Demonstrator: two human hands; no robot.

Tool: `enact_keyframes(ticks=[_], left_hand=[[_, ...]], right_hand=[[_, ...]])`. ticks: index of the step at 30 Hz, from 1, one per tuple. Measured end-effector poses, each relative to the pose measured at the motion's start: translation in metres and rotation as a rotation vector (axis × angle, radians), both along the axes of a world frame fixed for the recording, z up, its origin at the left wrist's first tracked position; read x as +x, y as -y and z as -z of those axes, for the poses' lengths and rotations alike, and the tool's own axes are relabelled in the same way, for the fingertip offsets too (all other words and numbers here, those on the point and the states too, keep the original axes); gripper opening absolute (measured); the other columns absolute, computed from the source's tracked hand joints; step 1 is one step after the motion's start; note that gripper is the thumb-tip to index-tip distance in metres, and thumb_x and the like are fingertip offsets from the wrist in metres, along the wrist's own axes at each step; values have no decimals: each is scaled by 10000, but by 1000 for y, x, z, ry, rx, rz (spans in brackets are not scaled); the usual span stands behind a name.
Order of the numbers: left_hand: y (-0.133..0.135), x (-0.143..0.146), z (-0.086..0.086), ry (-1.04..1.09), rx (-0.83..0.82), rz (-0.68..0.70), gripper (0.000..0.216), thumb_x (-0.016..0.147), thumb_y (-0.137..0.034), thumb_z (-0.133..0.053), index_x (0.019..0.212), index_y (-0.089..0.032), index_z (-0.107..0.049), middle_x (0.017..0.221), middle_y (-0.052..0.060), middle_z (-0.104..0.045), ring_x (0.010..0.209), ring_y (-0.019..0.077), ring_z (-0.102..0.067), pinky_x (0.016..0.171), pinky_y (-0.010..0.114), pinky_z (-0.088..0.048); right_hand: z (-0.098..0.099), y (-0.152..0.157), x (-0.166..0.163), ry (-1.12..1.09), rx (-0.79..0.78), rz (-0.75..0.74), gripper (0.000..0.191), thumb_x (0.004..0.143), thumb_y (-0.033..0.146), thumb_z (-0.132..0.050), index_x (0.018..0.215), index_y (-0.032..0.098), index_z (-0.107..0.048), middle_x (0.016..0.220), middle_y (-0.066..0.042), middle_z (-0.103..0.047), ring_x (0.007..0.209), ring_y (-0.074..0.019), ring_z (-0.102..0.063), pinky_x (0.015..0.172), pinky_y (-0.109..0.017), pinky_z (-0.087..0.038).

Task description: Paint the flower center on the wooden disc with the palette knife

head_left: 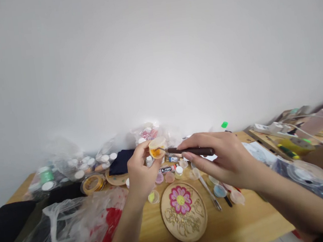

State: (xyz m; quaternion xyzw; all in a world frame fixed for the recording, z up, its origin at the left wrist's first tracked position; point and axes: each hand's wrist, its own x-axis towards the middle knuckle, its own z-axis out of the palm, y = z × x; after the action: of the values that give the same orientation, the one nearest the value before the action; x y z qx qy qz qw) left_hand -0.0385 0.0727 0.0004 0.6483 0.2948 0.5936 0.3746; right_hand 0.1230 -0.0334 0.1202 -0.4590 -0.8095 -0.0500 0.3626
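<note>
My left hand (142, 170) is closed round a small clear cup (156, 143) with orange-yellow stuff inside, tilted so that its opening faces me. In my right hand (221, 156) is a dark-handled spatula (197, 150), and its thin metal tip reaches into the cup. Below the hands, a round wooden plate (186, 228) lies on the table. It bears a pink flower (180, 200) with a yellow centre, and gold outlines of leaves or petals under it. Several small cups of colour stand about, among them a blue one (220, 190) and a yellow one (153, 196).
Behind the plate lies a B-7000 glue tube (167, 169). A crumpled plastic bag (74, 226) covers the left front. Bagged white-capped jars (81, 166) and a roll of tape (93, 183) sit at the left. Boxes and a power strip (274, 128) crowd the right.
</note>
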Motion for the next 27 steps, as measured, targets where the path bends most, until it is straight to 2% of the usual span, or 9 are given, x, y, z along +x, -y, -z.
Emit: enact_keyframes(ticks=[12, 18, 27], left_hand=[[2, -2, -3, 29, -14, 30, 295, 759, -208, -770, 1046, -199, -705, 978, 32, -789, 894, 164, -760, 816, 236, -614], [4, -1, -4, 39, -30, 40, 295, 750, -204, -772, 1039, -192, -708, 970, 41, -791, 884, 175, -762, 812, 248, -623], [6, 0, -9, 79, -49, 47, 298, 718, -181, -762, 1012, -186, -712, 949, 39, -793, 876, 175, -764, 796, 243, -629]], right_hand=[[-1, 2, -1, -16, -2, -10, 131, 947, 224, -598, 986, 148, -697, 810, -21, -770, 609, -63, -650, 552, -174, -487], [-2, 5, -1, -10, 3, -34, 109, 940, 200, -590, 963, 145, -681, 766, -10, -743, 529, -43, -560, 500, -177, -430], [-2, 6, -4, -32, -4, -38, 112, 952, 204, -576, 992, 161, -672, 791, -16, -744, 547, -56, -569, 509, -191, -435]])
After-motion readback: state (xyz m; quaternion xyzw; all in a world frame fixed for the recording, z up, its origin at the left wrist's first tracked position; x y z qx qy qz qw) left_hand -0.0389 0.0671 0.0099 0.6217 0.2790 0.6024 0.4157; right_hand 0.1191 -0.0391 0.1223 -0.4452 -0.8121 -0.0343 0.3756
